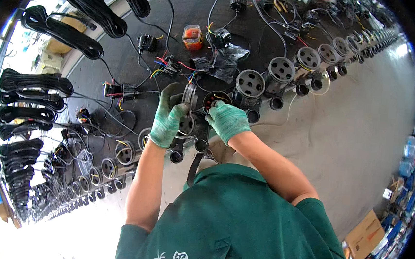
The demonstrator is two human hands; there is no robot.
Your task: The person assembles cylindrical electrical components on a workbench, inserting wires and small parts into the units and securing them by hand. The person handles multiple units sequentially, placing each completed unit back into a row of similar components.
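Observation:
Green knitted gloves cover both my hands. My left hand (167,122) grips a round grey disc-shaped cover (189,93) between thumb and fingers, its edge turned up, with coloured wires at its top. Just right of it, my right hand (229,123) has its fingertips closed at the mouth of a dark round housing (206,101). Red and yellow wires (216,97) show inside that housing; what the fingertips pinch is hidden. A grey housing with a holed round end (250,83) stands close beside my right hand.
Along the near edge of the dark workbench (120,59) runs a long row of similar grey housings (308,58). Small black motor-like parts (147,42) with wires and an orange-red container (193,37) lie beyond my hands. Bundled black cables (36,82) line the left side.

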